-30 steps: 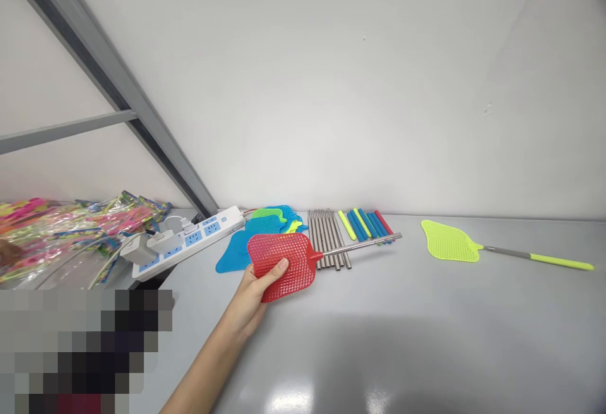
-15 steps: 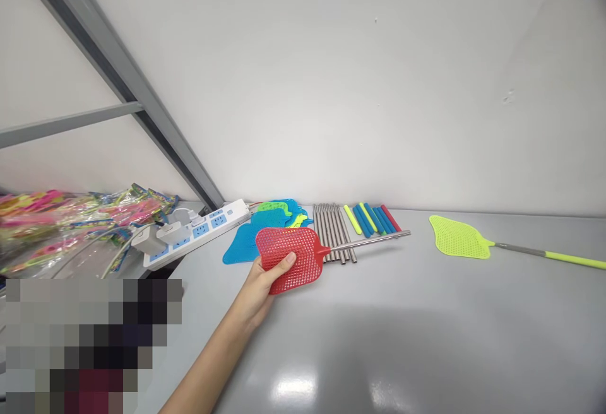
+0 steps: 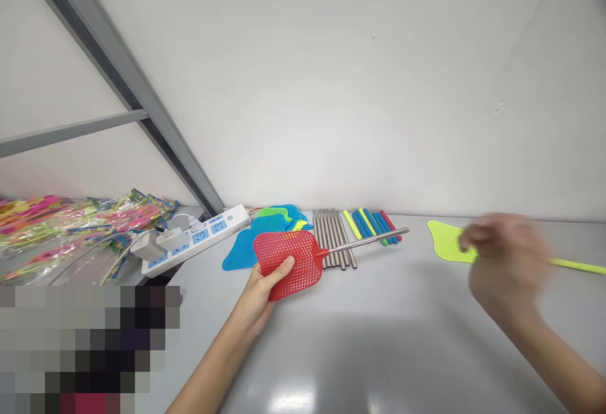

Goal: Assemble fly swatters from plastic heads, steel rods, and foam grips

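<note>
My left hand (image 3: pixel 265 291) grips the mesh head of a red fly swatter (image 3: pixel 296 262), thumb on top. A bare metal rod (image 3: pixel 369 242) runs from its neck to the right, without a coloured grip on its end. My right hand (image 3: pixel 511 262) is in the air at the right, smeared by motion, its fingers too blurred to read. Behind it lies a yellow-green fly swatter (image 3: pixel 445 242), partly hidden. Metal rods (image 3: pixel 331 224) lie side by side beyond the red swatter. To their right is a row of blue, yellow and red grip tubes (image 3: pixel 374 224).
Blue and green swatter heads (image 3: pixel 241 250) are piled behind my left hand. A white power strip (image 3: pixel 222 224) with plugs and cables stands at the left, beside plastic-bagged goods (image 3: pixel 95 221). A wall (image 3: pixel 355 86) closes off the back of the grey table (image 3: pixel 355 344).
My right hand has come into view from the right, over the yellow-green swatter. My left hand still holds the red swatter, almost unmoved. The view has shifted slightly.
</note>
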### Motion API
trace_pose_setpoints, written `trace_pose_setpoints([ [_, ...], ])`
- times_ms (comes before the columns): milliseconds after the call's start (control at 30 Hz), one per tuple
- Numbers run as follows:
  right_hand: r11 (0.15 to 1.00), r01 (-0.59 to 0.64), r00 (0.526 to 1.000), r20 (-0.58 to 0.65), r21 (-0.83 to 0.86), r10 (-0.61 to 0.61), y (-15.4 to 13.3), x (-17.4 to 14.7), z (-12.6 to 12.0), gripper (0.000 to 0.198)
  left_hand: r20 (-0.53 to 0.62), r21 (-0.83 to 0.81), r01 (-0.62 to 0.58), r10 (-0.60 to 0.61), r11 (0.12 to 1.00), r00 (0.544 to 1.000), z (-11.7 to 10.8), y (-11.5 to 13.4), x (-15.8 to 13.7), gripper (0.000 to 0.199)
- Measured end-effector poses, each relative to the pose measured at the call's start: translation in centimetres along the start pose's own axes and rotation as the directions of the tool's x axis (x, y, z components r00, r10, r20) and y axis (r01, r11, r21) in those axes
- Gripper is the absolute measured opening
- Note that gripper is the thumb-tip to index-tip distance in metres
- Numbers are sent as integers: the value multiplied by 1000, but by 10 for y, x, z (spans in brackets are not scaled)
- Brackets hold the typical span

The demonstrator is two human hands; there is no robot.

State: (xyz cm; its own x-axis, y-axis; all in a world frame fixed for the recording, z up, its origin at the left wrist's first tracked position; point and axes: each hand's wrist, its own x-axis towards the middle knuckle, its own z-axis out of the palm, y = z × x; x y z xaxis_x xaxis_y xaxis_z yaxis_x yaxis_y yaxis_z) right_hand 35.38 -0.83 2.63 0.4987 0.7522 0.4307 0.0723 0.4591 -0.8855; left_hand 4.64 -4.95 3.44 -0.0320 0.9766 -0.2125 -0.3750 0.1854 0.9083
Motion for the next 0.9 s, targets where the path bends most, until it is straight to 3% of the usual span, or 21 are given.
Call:
trace_pose_setpoints([
  [67, 963, -95, 977, 160, -253, 139, 21, 7, 6, 23, -6, -3, -3, 3, 1000, 1000, 1, 0, 0, 28],
  [133, 827, -147, 911, 251, -542, 326, 43, 14, 10, 27, -13, -4, 2, -2, 1000, 1000, 2, -1, 0, 29],
  [200, 706, -84, 862, 305, -703, 406, 61, 20, 13, 34, -12, 1, 10, -10, 1000, 1000, 3, -2, 0, 30],
  [400, 657, -39, 828, 344, -753, 443, 73, 31, 24, 28, -14, 31, 34, -34, 999, 999, 7, -2, -1, 30],
  [633, 638, -38, 839, 323, -770, 439, 68, 29, 33, 24, -35, 13, 39, -38, 999, 999, 4, -3, 1, 38],
  [733, 644, -85, 833, 301, -760, 464, 67, 28, 33, 16, -38, 7, 41, -41, 999, 998, 3, -3, 2, 36],
  [900, 698, -246, 826, 230, -673, 514, 61, 33, 24, 19, -21, -2, 38, -38, 999, 999, 4, -1, 0, 33],
])
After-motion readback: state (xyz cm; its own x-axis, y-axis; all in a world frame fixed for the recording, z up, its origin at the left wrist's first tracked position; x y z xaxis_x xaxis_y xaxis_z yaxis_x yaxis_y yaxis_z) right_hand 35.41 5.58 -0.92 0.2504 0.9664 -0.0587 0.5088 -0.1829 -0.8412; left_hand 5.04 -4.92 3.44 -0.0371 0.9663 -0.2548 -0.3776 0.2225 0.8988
